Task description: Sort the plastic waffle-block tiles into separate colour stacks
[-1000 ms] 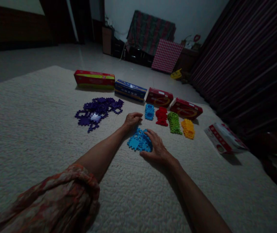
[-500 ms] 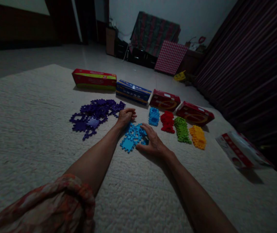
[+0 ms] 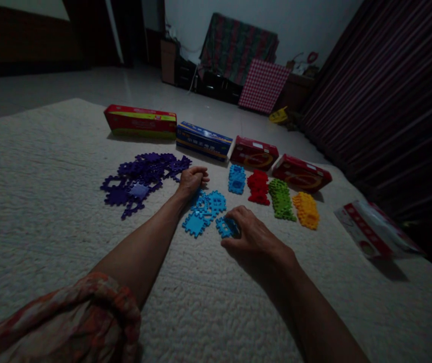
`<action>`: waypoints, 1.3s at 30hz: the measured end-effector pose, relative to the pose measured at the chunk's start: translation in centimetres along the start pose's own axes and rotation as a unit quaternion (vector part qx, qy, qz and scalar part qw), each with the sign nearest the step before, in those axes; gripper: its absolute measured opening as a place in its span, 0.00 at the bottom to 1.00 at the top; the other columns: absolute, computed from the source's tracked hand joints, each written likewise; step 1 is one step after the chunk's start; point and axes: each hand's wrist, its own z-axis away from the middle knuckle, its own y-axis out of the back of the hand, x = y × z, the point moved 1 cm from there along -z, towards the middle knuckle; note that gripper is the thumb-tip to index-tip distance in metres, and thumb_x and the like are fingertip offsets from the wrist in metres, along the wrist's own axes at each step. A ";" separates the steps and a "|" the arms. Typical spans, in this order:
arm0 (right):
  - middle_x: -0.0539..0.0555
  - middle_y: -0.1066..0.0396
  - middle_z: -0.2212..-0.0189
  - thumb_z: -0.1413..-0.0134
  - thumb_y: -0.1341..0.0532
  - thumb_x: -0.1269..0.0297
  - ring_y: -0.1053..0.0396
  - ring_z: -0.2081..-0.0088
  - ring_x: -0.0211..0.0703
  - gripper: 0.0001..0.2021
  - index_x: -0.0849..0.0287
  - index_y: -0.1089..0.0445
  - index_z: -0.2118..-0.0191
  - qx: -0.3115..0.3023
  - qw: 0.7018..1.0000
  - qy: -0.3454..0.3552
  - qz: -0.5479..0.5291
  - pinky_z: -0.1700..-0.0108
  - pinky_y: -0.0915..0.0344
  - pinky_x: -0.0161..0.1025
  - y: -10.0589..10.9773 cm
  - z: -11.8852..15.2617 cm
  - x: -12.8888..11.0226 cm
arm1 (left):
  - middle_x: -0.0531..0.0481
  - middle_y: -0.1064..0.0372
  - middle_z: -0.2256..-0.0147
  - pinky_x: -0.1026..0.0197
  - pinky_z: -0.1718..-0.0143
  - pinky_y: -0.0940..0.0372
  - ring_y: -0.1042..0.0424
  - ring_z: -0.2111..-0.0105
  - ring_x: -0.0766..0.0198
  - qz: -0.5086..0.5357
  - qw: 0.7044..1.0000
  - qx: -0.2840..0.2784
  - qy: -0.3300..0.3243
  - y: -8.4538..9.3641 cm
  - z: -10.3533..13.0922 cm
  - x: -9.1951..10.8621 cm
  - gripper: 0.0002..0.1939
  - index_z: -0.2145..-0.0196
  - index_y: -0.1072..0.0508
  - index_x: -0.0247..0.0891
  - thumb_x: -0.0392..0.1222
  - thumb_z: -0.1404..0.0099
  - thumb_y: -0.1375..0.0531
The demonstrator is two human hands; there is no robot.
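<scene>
My right hand (image 3: pixel 251 233) has its thumb and fingers around a light blue interlocking toy piece (image 3: pixel 224 228), low over the quilted mat. Just left of it lies a loose cluster of light blue interlocking pieces (image 3: pixel 196 223), some solid squares and some with cut-outs. My left hand (image 3: pixel 192 182) rests behind that cluster, its fingers curled in. Whatever may be inside those fingers is hidden. Beside my left hand spreads a heap of purple interlocking pieces (image 3: pixel 139 189).
Stacks of blue (image 3: pixel 237 179), red (image 3: pixel 258 187), green (image 3: pixel 282 200) and yellow pieces (image 3: pixel 306 210) stand in a row to the right. Behind are a red-and-yellow box (image 3: pixel 140 122), a blue box (image 3: pixel 203 142) and two dark red boxes (image 3: pixel 254 153). A plastic package (image 3: pixel 374 232) lies far right.
My right hand has drawn a light blue piece rightward, apart from the cluster. My left hand stays curled in about the same place. The whole view has shifted slightly.
</scene>
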 end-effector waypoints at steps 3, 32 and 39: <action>0.55 0.29 0.55 0.50 0.36 0.67 0.31 0.56 0.48 0.14 0.52 0.30 0.55 0.028 1.000 -0.007 0.001 0.53 0.33 0.44 -0.4 -0.1 -0.3 | 0.51 0.29 0.72 0.67 0.77 0.33 0.29 0.77 0.69 0.003 1.000 -0.001 -0.002 0.0 0.1 0.0 0.14 0.66 0.26 0.33 0.28 0.52 0.45; 0.62 0.27 0.53 0.45 0.40 0.63 0.30 0.52 0.54 0.17 0.59 0.29 0.50 0.127 0.990 -0.005 0.054 0.46 0.33 0.51 -0.9 -2.0 6.6 | 0.50 0.29 0.73 0.67 0.78 0.34 0.30 0.78 0.69 0.000 1.000 0.005 -0.003 -0.2 0.1 0.0 0.13 0.67 0.26 0.33 0.27 0.51 0.44; 0.64 0.32 0.43 0.46 0.41 0.67 0.35 0.40 0.57 0.25 0.58 0.33 0.41 0.239 0.970 0.015 0.036 0.38 0.39 0.55 -1.1 -4.2 6.7 | 0.51 0.29 0.72 0.65 0.77 0.32 0.30 0.78 0.69 0.001 1.000 -0.008 -0.014 -0.1 0.0 -0.3 0.11 0.67 0.25 0.34 0.30 0.51 0.41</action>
